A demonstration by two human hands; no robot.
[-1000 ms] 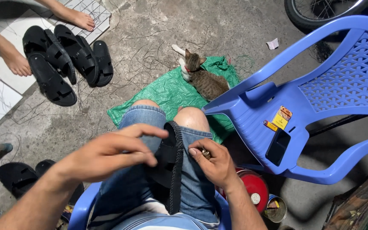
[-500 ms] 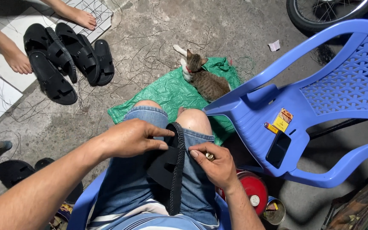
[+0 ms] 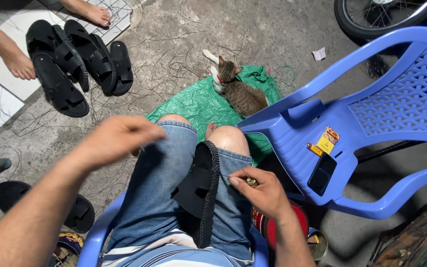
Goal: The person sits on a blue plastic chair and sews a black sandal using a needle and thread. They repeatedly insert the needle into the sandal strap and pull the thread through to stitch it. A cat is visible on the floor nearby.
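Head view: red tin (image 3: pixel 278 228) beside right hand (image 3: pixel 264 191).

The left hand (image 3: pixel 117 138) hangs raised at centre-left of the frame, fingers loosely curled, forearm stretching to the lower left. The right hand (image 3: pixel 263 190) sits lower centre-right, fingertips pinched together.

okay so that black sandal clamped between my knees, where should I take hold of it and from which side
Probably the braided edge of the black sandal, near the top. It stands on edge between the denim-clad thighs, so that rim is the exposed part. Come from above with the left hand, which hovers free; the right hand pinches something small beside the rim.
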